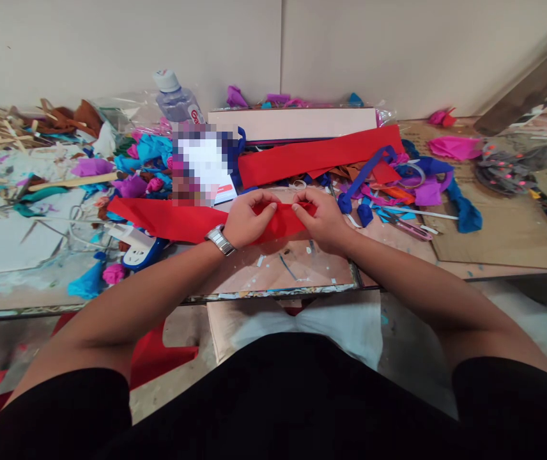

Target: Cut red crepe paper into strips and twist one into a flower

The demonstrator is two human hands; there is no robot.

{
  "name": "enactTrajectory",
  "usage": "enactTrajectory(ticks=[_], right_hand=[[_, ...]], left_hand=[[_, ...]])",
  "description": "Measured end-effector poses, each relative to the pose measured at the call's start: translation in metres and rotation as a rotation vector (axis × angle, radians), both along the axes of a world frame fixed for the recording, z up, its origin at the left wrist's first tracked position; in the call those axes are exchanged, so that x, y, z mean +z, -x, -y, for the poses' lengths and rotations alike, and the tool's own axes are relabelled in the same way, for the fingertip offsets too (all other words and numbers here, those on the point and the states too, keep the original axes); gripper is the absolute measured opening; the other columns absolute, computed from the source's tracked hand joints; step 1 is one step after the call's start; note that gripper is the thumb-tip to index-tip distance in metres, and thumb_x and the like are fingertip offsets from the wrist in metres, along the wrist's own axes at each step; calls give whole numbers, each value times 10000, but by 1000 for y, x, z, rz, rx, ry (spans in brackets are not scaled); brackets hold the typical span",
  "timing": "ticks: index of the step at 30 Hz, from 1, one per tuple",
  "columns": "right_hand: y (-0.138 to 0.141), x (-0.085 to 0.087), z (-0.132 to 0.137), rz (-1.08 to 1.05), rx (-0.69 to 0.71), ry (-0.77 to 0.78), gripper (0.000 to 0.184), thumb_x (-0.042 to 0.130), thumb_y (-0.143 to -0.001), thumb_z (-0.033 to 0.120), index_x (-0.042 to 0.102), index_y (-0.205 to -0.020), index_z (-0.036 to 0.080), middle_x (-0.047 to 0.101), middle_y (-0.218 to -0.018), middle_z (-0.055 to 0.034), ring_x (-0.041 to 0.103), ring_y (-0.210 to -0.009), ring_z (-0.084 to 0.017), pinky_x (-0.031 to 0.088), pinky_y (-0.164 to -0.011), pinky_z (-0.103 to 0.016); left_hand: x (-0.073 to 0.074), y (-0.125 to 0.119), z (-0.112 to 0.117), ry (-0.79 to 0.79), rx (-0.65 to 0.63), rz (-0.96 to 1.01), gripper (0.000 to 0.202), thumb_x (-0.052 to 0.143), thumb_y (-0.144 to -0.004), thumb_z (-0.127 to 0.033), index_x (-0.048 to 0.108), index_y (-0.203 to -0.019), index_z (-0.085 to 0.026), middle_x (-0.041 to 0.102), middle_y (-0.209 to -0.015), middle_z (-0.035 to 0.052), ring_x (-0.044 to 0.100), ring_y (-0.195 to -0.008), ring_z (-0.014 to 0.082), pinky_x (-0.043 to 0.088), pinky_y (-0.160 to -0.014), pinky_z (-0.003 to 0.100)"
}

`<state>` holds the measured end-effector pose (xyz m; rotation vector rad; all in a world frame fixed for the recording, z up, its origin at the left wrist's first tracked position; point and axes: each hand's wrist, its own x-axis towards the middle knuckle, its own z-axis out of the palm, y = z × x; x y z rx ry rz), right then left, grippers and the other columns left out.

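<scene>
A long red fabric strip (168, 219) lies across the low worktable (273, 268) in front of me. My left hand (249, 220), with a metal wristwatch, pinches the strip's right end with closed fingers. My right hand (320, 216) pinches the same end just to the right, fingers curled on it. The two hands almost touch over the strip. A second, wider red strip (321, 155) lies farther back, apart from both hands.
Scraps of blue, purple, pink and cyan fabric litter the table. A plastic bottle (177, 99) and a long pale box (297, 122) stand at the back. Scissors (405, 223) lie right of my hands; wooden sticks (0, 124) are piled far left. A red stool (158, 351) sits below.
</scene>
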<state>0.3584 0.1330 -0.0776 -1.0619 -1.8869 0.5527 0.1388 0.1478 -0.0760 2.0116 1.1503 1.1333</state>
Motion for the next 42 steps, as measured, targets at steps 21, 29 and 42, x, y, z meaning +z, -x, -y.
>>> enactTrajectory(ticks=[21, 29, 42], right_hand=[[-4, 7, 4, 97, 85, -3, 143, 692, -916, 306, 791, -971, 219, 819, -970, -51, 735, -894, -236, 552, -849, -380], [-4, 5, 6, 129, 44, -77, 156, 676, -953, 307, 815, -998, 254, 833, -1025, -44, 749, -948, -244, 565, -928, -420], [-6, 5, 4, 151, 94, -150, 191, 654, -982, 362, 814, -1010, 263, 823, -988, -49, 736, -934, -235, 560, -902, -413]], left_hand=[[6, 3, 1, 31, -158, -170, 249, 644, -889, -361, 808, -907, -174, 806, -868, 44, 691, -740, 176, 513, -702, 310], [4, 3, -1, 99, -197, -203, 283, 579, -883, -331, 804, -839, -166, 753, -739, 15, 618, -651, 152, 462, -634, 296], [6, 2, -2, 131, -225, -86, 335, 602, -944, -435, 765, -838, -162, 744, -785, 34, 596, -686, 142, 459, -659, 289]])
